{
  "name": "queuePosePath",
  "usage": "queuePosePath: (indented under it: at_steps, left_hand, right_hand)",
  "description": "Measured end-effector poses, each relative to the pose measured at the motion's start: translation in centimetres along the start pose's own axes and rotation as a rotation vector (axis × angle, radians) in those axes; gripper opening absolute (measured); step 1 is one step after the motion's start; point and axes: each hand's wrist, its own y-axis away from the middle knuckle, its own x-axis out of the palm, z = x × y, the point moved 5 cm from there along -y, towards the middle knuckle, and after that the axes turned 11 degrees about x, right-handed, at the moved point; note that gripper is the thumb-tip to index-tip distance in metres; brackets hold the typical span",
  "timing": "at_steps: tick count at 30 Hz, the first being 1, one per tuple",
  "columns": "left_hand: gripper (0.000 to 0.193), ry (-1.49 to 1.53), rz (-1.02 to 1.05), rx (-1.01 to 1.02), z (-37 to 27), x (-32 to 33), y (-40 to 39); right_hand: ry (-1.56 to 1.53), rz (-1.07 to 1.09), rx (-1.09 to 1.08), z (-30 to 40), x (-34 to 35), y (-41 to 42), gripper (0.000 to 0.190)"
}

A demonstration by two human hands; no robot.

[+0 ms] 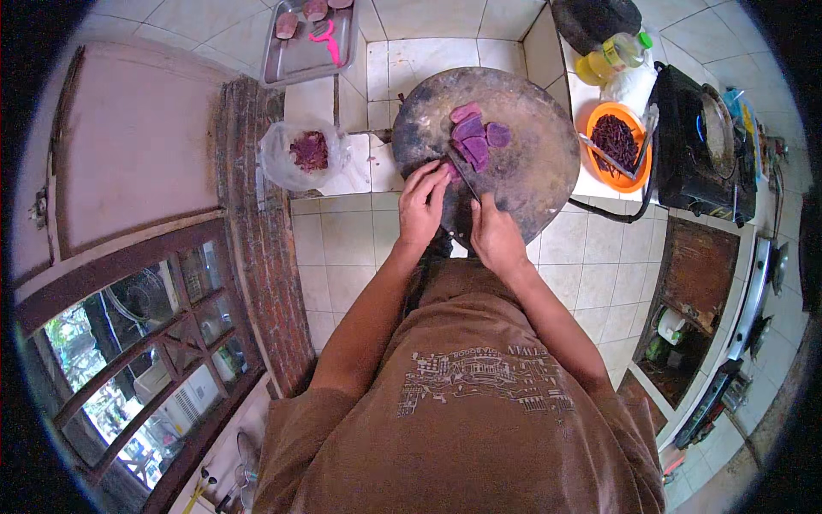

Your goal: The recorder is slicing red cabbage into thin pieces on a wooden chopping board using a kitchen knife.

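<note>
A round, worn chopping board lies before me with several cut pieces of purple sweet potato near its middle. My right hand grips the handle of a kitchen knife, whose blade points away from me, up and to the left. Beside the blade, the fingertips of my left hand press on a small purple piece at the board's near left. My left fingers partly cover that piece, so its shape is hard to tell.
Left of the board stands a clear plastic bag with purple scraps. A metal tray behind it holds peeled tubers and a pink peeler. On the right are an orange bowl of purple strips with tongs, an oil bottle and a black stove.
</note>
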Motion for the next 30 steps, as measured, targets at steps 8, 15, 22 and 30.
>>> queuePosePath:
  at_steps: [8,15,22,30]
  left_hand:
    - [0.018,-0.016,-0.046,0.013,-0.1,0.1,0.0]
    - [0.016,0.013,-0.056,-0.012,-0.4,0.2,-0.5]
    - [0.016,0.031,-0.039,-0.021,-0.5,0.0,-0.7]
    - [0.016,0.026,-0.002,-0.053,0.0,0.0,-0.7]
  right_hand:
    - [0.111,0.041,0.000,0.9,-0.4,-0.1,0.028]
    - [0.158,-0.063,-0.083,0.5,0.2,-0.5,0.015]
    - [0.259,0.035,-0.008,1.5,-0.3,-1.0,0.013]
    - [0.361,0.119,0.032,1.6,0.3,-2.1,0.014]
